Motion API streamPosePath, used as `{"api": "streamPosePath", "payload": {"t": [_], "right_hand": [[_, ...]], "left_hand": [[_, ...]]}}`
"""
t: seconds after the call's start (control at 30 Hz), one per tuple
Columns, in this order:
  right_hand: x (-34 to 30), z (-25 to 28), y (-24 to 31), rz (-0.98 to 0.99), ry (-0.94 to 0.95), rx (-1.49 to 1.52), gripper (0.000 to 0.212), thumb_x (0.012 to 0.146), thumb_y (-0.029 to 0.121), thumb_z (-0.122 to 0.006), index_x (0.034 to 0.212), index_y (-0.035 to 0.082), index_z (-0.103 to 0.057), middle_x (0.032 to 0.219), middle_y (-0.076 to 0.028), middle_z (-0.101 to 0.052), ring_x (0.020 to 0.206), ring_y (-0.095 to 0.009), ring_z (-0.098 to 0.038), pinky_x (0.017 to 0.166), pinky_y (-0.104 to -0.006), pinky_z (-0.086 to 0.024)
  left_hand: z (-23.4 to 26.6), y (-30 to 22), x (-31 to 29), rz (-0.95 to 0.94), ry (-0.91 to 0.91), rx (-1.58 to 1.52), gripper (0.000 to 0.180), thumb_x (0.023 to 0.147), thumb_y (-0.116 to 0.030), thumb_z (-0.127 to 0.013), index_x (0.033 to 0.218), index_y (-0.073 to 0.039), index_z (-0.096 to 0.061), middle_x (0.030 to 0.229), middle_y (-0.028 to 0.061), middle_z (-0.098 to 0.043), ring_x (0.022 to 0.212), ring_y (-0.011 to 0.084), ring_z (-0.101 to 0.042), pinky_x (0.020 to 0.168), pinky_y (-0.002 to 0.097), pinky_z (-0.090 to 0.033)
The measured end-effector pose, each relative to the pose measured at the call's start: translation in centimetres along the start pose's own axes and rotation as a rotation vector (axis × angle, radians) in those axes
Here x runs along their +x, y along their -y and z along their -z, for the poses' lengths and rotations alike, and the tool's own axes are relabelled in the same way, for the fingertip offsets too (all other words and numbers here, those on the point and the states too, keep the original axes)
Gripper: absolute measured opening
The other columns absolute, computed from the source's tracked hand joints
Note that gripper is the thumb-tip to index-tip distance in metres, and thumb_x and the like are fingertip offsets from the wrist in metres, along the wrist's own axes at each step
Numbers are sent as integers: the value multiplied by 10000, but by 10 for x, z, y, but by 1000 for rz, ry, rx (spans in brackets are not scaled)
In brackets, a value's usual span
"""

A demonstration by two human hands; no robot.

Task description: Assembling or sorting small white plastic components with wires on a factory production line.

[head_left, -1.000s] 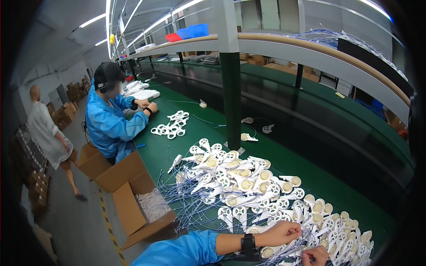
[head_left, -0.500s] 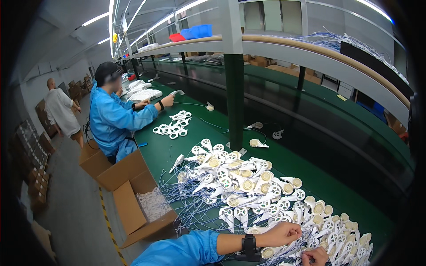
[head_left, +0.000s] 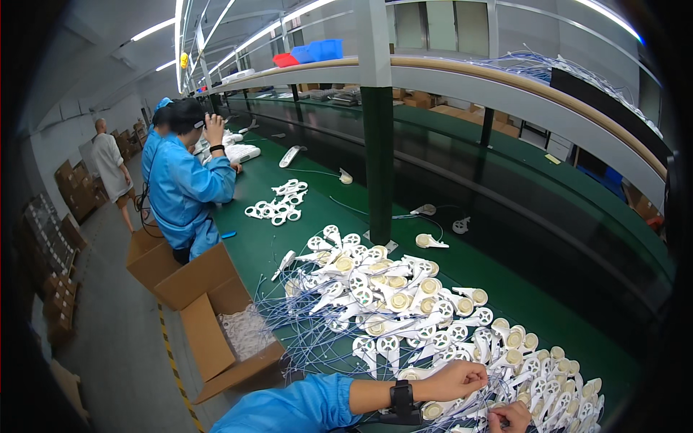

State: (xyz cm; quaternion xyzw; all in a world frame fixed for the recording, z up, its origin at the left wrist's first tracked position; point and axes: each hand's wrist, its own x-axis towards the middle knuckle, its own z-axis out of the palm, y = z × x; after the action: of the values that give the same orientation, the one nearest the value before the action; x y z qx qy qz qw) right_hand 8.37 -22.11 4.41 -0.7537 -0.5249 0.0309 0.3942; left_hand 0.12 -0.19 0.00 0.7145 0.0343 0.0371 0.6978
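My left hand (head_left: 465,379) reaches across the near end of a heap of white plastic parts (head_left: 401,299). Its fingers are curled into a pinch; what lies between them is too small to make out. Close by at the lower edge, my right hand (head_left: 511,416) is also closed, fingertips together among thin blue and white wires (head_left: 482,410). Whatever it grips is hidden. Many parts have a round spoked or cream-coloured disc end with a narrow tail, and wires trail from the heap. A black band (head_left: 402,401) circles my left wrist.
An open cardboard box (head_left: 207,339) with white pieces stands left of the green bench (head_left: 249,252). White rings (head_left: 278,204) lie farther up. A dark post (head_left: 378,166) rises behind the heap. Co-workers in blue (head_left: 180,184) are at the far left; loose parts (head_left: 431,241) lie on the belt.
The nearer co-worker has let go of a curved white piece, now on the bench, and raised a hand to the head. Parts on the belt shifted slightly rightward. My hands have barely moved.
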Motion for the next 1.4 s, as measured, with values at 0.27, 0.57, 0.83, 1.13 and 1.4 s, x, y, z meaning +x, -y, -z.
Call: {"api": "streamPosePath", "payload": {"t": [0.27, 0.57, 0.83, 1.13, 1.4], "right_hand": [[-1, 0, -1, -1, 8, -9, 49, 814, 10, -656, 861, 0, -651, 819, -124, -629, 707, -255, -567, 629, -321, -459], [0, 1, 2, -21, 18, -7, 51, 816, 9, -656, 865, -2, -649, 800, -127, -616, 686, -251, -560, 612, -319, -451], [3, 1, 5, 16, -23, -8, 56, 801, 6, -671, 855, -2, -659, 802, -138, -630, 692, -268, -576, 618, -330, -463], [4, 3, 5, 25, -17, -6, 55, 793, 15, -678, 846, 8, -667, 793, -131, -639, 691, -273, -587, 617, -338, -470], [3, -1, 2, 24, -40, -5, 48, 782, 15, -685, 826, 9, -667, 756, -124, -623, 660, -269, -568, 595, -342, -454]], "left_hand": [[0, 0, 0, -4, -4, 10, 119, 923, -94, -576, 937, 23, -598, 714, -9, -586, 608, 17, -480, 545, 200, -394], [-2, 5, 1, -7, -13, 8, 119, 925, -95, -577, 938, 22, -600, 718, -4, -588, 625, 19, -488, 554, 195, -399], [2, -7, 0, 47, 25, -1, 121, 930, -91, -572, 950, 24, -604, 740, 3, -602, 634, 20, -507, 559, 197, -418], [-1, 4, 1, 16, -4, 21, 132, 934, -98, -585, 953, 31, -602, 741, -1, -605, 626, 17, -492, 550, 198, -404], [-1, 4, 0, 15, -4, -21, 133, 932, -99, -592, 949, 32, -600, 739, 0, -594, 624, 28, -508, 545, 202, -406]]}}
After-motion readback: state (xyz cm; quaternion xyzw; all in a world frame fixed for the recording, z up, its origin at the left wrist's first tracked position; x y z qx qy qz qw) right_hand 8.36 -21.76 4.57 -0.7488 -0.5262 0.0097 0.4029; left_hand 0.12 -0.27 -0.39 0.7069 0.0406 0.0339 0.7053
